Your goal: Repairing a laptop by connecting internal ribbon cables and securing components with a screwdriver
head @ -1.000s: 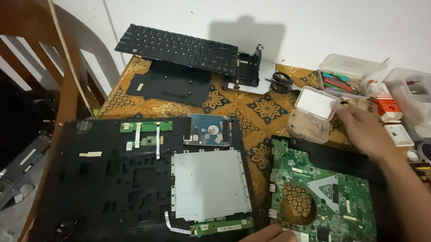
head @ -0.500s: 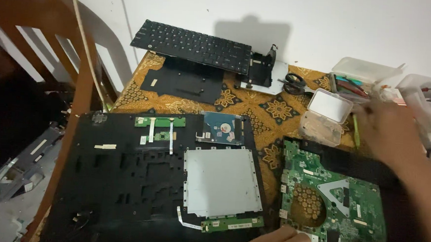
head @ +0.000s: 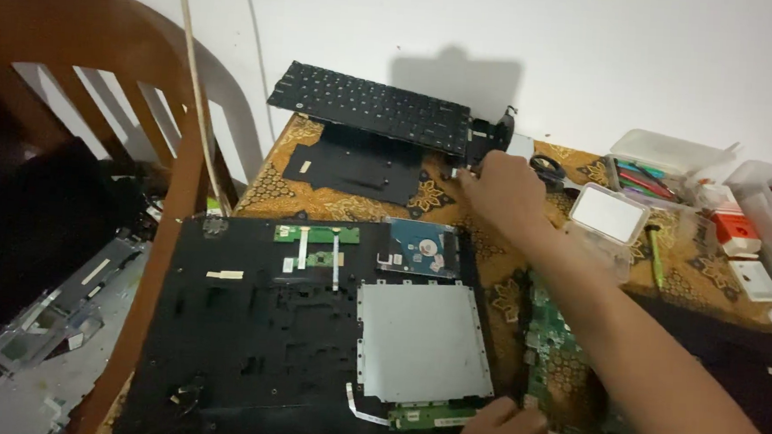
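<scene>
- Right hand reaches across the patterned table, fingers curled near the black bracket at the right end of the detached keyboard. Can't tell if it grips anything.
- Keyboard leans against the wall, well apart from the laptop base.
- Left hand rests loosely on the base's bottom edge by the green motherboard, holding nothing.
- Judgement: keep the forearm lifted clear of the hard drive and motherboard; pinch small parts, don't drag.
</scene>
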